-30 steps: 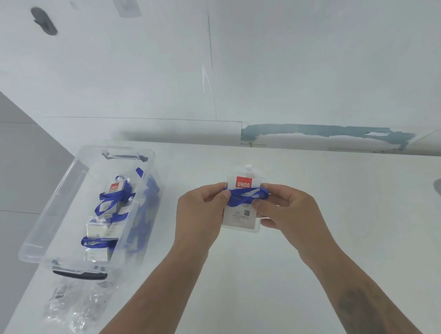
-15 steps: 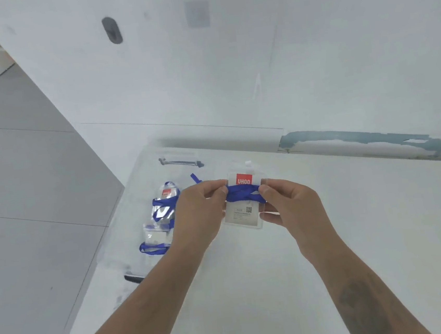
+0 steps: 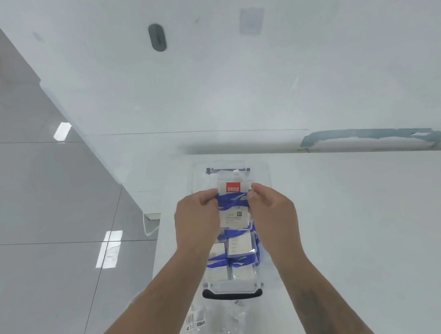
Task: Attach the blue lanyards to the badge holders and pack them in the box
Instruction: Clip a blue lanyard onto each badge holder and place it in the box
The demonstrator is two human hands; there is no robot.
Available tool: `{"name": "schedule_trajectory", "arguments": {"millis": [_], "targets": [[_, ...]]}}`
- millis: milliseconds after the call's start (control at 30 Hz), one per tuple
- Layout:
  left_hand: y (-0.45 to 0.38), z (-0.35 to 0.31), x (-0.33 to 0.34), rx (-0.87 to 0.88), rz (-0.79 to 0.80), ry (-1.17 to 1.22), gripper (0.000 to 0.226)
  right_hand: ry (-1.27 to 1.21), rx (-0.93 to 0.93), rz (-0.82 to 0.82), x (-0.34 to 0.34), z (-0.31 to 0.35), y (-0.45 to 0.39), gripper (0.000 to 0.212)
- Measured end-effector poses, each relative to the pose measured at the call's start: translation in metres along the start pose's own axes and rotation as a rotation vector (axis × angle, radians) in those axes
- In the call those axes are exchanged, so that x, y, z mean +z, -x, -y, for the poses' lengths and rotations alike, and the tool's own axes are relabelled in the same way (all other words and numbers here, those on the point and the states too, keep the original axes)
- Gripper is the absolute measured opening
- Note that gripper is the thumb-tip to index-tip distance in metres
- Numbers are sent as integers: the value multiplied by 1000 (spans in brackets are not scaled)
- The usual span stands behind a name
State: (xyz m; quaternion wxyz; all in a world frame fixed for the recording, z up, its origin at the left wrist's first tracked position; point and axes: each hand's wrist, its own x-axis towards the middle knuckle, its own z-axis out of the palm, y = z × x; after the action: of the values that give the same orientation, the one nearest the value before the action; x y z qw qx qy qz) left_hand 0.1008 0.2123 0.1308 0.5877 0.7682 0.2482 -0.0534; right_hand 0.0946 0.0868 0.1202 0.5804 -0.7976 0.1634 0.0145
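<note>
A grey tiled floor [image 3: 42, 212] borders the white table [image 3: 370, 232]. Above the clear box [image 3: 265, 178], the left hand [image 3: 196, 221] pinches one edge of a badge holder [image 3: 233, 206] wrapped in a blue lanyard [image 3: 232, 202]; the right hand [image 3: 273, 213] pinches the other edge. Wrapped holders [image 3: 239, 243] lie in the box beneath. Crumpled clear packaging [image 3: 217, 330] lies on the table just before the box.

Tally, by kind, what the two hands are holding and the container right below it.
Badge holder: 1
Blue lanyard, wrapped round it: 1
Clear box: 1
Total: 3
</note>
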Motion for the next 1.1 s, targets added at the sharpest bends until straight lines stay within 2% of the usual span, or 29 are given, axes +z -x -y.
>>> {"name": "schedule_trajectory", "arguments": {"millis": [100,233,367,467,600,733,1100], "targets": [[-7,6,-2,-11,4,-8,34,-83,83,44,14,6,2,26],[-7,14,5,-44,11,-23,40,-241,206,162,24,10,4,37],[-4,9,13,-213,30,19,32,-346,381,203,29,5,-1,46],[-6,5,16,-365,79,127,49,-336,452,222,29,-1,-8,54],[-11,10,22,-418,84,201,62,-313,533,241,38,-15,-16,56],[-19,13,24,-502,81,255,71,-321,621,190,48,-28,-24,54],[-29,4,27,-562,93,207,67,-289,694,163,64,-48,-41,48]]}}
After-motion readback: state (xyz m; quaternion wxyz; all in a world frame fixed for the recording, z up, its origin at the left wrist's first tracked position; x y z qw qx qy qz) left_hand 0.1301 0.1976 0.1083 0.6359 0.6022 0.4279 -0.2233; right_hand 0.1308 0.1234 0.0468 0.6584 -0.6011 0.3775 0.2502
